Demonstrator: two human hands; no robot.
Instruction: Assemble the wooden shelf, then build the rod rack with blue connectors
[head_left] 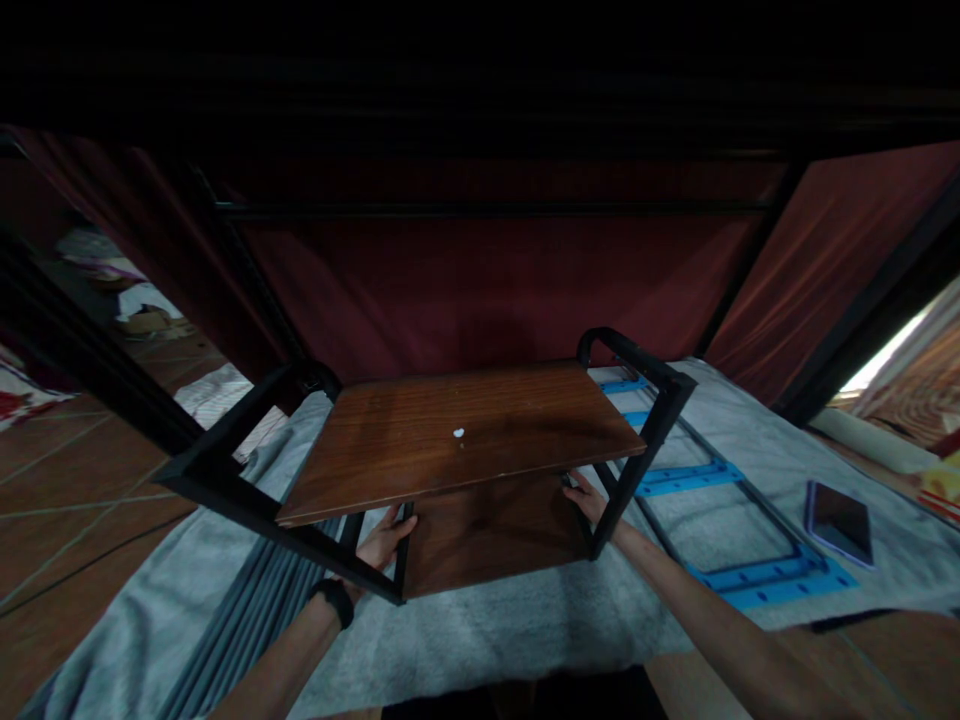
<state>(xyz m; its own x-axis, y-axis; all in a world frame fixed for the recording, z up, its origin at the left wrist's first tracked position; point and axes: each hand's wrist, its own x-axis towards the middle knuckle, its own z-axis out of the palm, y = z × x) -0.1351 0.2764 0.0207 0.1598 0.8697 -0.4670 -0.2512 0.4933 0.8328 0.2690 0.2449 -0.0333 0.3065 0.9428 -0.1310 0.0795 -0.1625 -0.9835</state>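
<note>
A small two-tier shelf stands in front of me, with a brown wooden upper board, a lower board and a black metal side frame. A small white spot marks the upper board. At the left side, my left hand reaches through the frame, its fingers closed around a slim black bar by the lower board; a dark watch sits on that wrist. My right hand grips the frame's inner bar at the right, just under the upper board, which partly hides its fingers.
Grey cloth covers the surface below. Long grey tubes lie at the left. Blue perforated strips with a dark frame and a phone lie to the right. Dark posts, beams and red curtains surround the space; tiled floor shows at left.
</note>
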